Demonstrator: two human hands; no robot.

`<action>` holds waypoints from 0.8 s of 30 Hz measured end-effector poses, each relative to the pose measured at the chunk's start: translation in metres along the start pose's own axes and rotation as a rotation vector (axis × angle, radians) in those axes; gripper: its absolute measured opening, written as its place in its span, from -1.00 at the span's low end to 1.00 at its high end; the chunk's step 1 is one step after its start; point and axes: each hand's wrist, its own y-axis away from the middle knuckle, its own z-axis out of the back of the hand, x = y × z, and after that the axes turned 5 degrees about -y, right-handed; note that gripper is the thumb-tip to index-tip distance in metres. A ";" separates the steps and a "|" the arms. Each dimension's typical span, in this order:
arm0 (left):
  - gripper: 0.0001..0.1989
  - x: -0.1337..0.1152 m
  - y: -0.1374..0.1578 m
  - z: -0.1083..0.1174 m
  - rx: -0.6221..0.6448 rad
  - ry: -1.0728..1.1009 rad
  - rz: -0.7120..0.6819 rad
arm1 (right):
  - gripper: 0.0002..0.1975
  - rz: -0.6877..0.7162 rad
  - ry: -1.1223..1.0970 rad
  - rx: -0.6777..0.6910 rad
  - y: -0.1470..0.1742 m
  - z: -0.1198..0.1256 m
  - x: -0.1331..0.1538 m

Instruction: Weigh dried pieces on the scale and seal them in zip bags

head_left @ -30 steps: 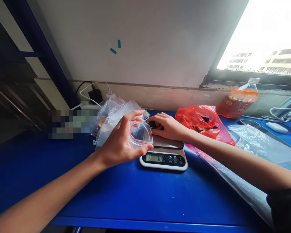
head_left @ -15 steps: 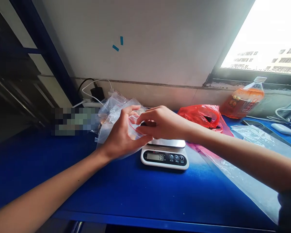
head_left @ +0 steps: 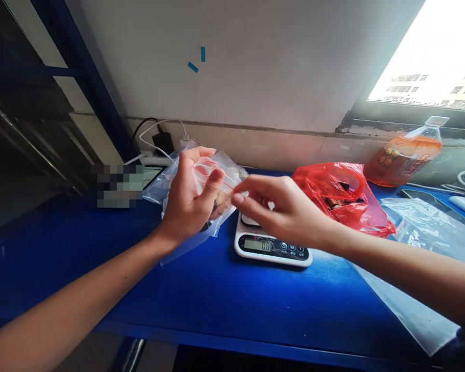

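My left hand is closed round a clear zip bag with red lines along its top and brownish pieces inside. The fingers of my right hand pinch together at the bag's upper right corner. Just below and behind my right hand stands a white kitchen scale, its plate mostly covered by that hand. The scale's display reads about 0.8. More clear zip bags lie behind and under my left hand.
An open red plastic bag with dark pieces inside lies right of the scale. Beyond it leans an orange drink bottle. A large clear plastic sheet or bag covers the desk's right side. Chargers and cables sit by the wall.
The zip bag has come up off the scale and shifted left in my left hand. My right hand has moved to the bag's corner. The display dropped from about 7.9 to 0.8.
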 end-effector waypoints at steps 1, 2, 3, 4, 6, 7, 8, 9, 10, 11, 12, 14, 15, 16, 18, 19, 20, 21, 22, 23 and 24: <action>-0.55 -0.006 0.001 0.001 -0.008 0.020 0.012 | -0.77 -0.015 -0.023 0.043 0.008 0.000 0.002; -0.55 -0.012 0.003 0.002 -0.005 0.049 0.021 | -0.79 -0.024 -0.046 0.065 0.017 0.002 0.004; -0.53 -0.017 0.004 0.002 0.011 0.080 0.021 | -0.81 -0.031 -0.073 0.063 0.025 0.005 0.005; -0.50 -0.021 0.006 0.003 0.052 0.105 0.006 | -0.82 -0.043 -0.101 0.036 0.032 0.009 0.006; -0.45 -0.026 0.008 0.002 0.159 0.158 0.001 | -0.85 -0.082 -0.165 -0.085 0.047 0.021 0.003; -0.44 -0.026 0.008 0.001 0.224 0.197 0.030 | -0.85 -0.112 -0.195 -0.162 0.054 0.027 0.000; -0.44 -0.027 0.007 -0.001 0.293 0.247 0.082 | -0.84 -0.145 -0.222 -0.230 0.061 0.033 -0.005; -0.46 -0.027 0.006 -0.003 0.365 0.308 0.147 | -0.83 -0.177 -0.241 -0.280 0.067 0.037 -0.010; -0.49 -0.029 0.005 -0.006 0.443 0.367 0.212 | -0.82 -0.206 -0.254 -0.306 0.073 0.040 -0.015; -0.53 -0.031 0.003 -0.010 0.518 0.418 0.263 | -0.81 -0.229 -0.263 -0.316 0.078 0.042 -0.020; -0.59 -0.034 0.000 -0.013 0.587 0.453 0.299 | -0.80 -0.250 -0.267 -0.316 0.083 0.043 -0.024; -0.72 -0.043 -0.006 -0.021 0.682 0.478 0.319 | -0.84 -0.274 -0.279 -0.330 0.090 0.043 -0.028; -0.79 -0.047 -0.010 -0.025 0.698 0.473 0.316 | -0.87 -0.279 -0.283 -0.349 0.093 0.044 -0.029; -0.84 -0.050 -0.015 -0.028 0.687 0.467 0.309 | -0.91 -0.281 -0.284 -0.379 0.095 0.045 -0.029; -0.91 -0.053 -0.023 -0.032 0.609 0.457 0.279 | -0.95 -0.269 -0.274 -0.450 0.096 0.049 -0.028; -0.92 -0.053 -0.025 -0.033 0.558 0.446 0.251 | -0.92 -0.257 -0.262 -0.480 0.097 0.051 -0.028; -0.88 -0.052 -0.027 -0.034 0.515 0.430 0.219 | -0.90 -0.245 -0.246 -0.498 0.097 0.054 -0.028; -0.84 -0.051 -0.027 -0.034 0.483 0.417 0.182 | -0.88 -0.233 -0.229 -0.505 0.097 0.055 -0.029; -0.79 -0.050 -0.026 -0.033 0.464 0.407 0.144 | -0.87 -0.221 -0.215 -0.503 0.097 0.057 -0.030; -0.75 -0.049 -0.022 -0.032 0.455 0.399 0.111 | -0.86 -0.211 -0.205 -0.494 0.098 0.057 -0.032; -0.73 -0.048 -0.018 -0.030 0.449 0.391 0.088 | -0.86 -0.205 -0.198 -0.481 0.098 0.057 -0.033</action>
